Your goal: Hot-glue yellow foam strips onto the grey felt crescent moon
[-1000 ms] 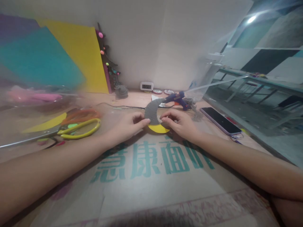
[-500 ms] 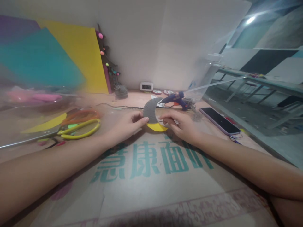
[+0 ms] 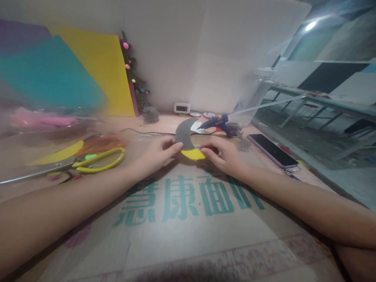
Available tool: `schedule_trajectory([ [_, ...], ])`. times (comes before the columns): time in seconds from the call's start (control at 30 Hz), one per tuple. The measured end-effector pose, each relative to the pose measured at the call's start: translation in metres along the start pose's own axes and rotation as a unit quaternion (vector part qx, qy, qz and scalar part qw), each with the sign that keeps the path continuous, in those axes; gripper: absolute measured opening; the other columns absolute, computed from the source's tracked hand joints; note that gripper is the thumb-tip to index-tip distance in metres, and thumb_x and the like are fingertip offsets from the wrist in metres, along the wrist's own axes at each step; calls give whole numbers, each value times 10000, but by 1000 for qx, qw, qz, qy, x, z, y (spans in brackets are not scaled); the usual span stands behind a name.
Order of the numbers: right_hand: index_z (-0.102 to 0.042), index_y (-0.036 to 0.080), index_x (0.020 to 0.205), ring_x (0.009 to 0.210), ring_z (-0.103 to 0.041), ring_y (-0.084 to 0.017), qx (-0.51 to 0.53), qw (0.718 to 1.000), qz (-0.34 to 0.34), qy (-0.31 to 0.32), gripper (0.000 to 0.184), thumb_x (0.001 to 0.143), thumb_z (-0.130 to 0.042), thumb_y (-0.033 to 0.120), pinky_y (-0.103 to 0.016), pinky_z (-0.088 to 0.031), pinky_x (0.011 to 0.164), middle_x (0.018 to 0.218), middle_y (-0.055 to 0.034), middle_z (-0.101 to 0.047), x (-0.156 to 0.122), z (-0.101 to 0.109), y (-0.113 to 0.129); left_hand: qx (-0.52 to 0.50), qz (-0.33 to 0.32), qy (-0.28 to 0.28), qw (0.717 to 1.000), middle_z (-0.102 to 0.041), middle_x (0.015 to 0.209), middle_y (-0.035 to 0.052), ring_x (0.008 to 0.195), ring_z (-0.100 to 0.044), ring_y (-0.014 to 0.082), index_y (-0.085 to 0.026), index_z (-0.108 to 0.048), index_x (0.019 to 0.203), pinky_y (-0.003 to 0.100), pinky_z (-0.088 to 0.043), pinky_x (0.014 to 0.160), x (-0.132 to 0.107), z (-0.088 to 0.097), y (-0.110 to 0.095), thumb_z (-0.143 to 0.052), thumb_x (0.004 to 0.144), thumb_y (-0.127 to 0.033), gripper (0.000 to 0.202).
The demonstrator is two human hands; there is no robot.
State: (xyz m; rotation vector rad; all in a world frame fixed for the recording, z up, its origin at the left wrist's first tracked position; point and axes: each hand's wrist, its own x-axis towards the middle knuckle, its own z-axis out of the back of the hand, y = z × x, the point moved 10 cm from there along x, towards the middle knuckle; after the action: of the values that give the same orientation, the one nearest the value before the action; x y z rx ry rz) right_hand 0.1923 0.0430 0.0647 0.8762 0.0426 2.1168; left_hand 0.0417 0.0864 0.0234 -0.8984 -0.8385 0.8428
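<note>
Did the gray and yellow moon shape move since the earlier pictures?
Yes, a little to the left: the gray and yellow crescent has shifted away from the blue glue gun, which stayed put.

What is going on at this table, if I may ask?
The person's left hand holds a crescent-shaped piece by its outer edge, with the right hand at its lower end. Grey covers most of the piece, while the lower end shows yellow. A glue gun is just beyond it, scissors to the left and a phone to the right.
</note>
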Motion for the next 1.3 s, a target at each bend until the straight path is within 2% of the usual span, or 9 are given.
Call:
schedule_trajectory([
  [0.1, -688, 154, 873, 618, -534, -121, 8, 998, -39, 43, 261, 912, -549, 371, -245, -370, 591, 739, -33, -663, -1, -11, -9, 3, 3, -5, 1000, -641, 800, 7, 730, -566, 142, -158, -611, 844, 230, -434, 643, 0, 1, 1, -541, 856, -517, 367],
  [0.2, -699, 162, 814, 586, -530, -107, 10, 995, -55, 79, 255, 895, -578, 372, -234, -351, 578, 686, -14, -666, -2, -20, -13, 28, -13, 12, 999, -657, 850, 16, 754, -571, 143, -155, -624, 884, 228, -436, 664, -2, -2, -5, -522, 876, -499, 358],
  [0.37, -675, 163, 733, 574, -512, -100, 6, 996, -51, 79, 295, 913, -548, 359, -231, -340, 583, 646, -8, -646, -3, -20, -12, 103, -60, 36, 992, -671, 870, 15, 812, -588, 167, -180, -653, 968, 233, -436, 695, -6, -6, -22, -448, 922, -459, 349],
  [0.5, -647, 161, 691, 550, -490, -95, 11, 995, -61, 82, 325, 920, -529, 359, -231, -329, 567, 618, -2, -625, -3, -19, -13, 126, -78, 34, 988, -677, 877, 18, 826, -598, 175, -176, -639, 878, 237, -443, 711, -8, -5, -28, -401, 939, -447, 366],
  [0.63, -652, 163, 709, 571, -506, -102, 22, 995, -49, 84, 305, 915, -533, 354, -235, -338, 576, 647, -7, -638, -3, -20, -11, 101, -66, 19, 993, -677, 928, 36, 882, -606, 185, -168, -628, 929, 263, -461, 777, -5, -3, -24, -405, 937, -438, 350],
  [0.8, -659, 162, 707, 579, -514, -103, 23, 995, -43, 85, 300, 915, -535, 340, -233, -344, 584, 646, -10, -645, -3, -21, -10, 42, -60, 24, 997, -686, 1032, 48, 902, -614, 178, -170, -608, 1082, 272, -483, 790, -2, -7, -19, -572, 857, -384, 312],
  [0.93, -669, 158, 737, 568, -505, -100, 21, 996, -36, 82, 276, 909, -546, 336, -230, -337, 570, 637, -6, -635, -2, -21, -9, 67, -46, 33, 996, -698, 972, 31, 826, -604, 157, -171, -638, 1033, 248, -471, 734, -3, -8, -16, -567, 863, -360, 264],
  [1.13, -677, 162, 776, 568, -506, -104, 26, 995, -34, 86, 253, 913, -534, 319, -233, -349, 580, 668, -11, -642, -2, -21, -7, 53, -36, 49, 997, -699, 1001, 21, 871, -616, 172, -184, -648, 1005, 242, -466, 732, -4, -9, -13, -524, 887, -416, 289],
  [1.3, -680, 166, 803, 579, -507, -110, 28, 996, -26, 85, 256, 917, -525, 334, -233, -353, 584, 676, -15, -645, -2, -21, -7, 101, -33, 13, 994, -689, 844, 7, 815, -604, 187, -185, -637, 816, 236, -442, 687, -3, -1, -13, -453, 908, -478, 358],
])
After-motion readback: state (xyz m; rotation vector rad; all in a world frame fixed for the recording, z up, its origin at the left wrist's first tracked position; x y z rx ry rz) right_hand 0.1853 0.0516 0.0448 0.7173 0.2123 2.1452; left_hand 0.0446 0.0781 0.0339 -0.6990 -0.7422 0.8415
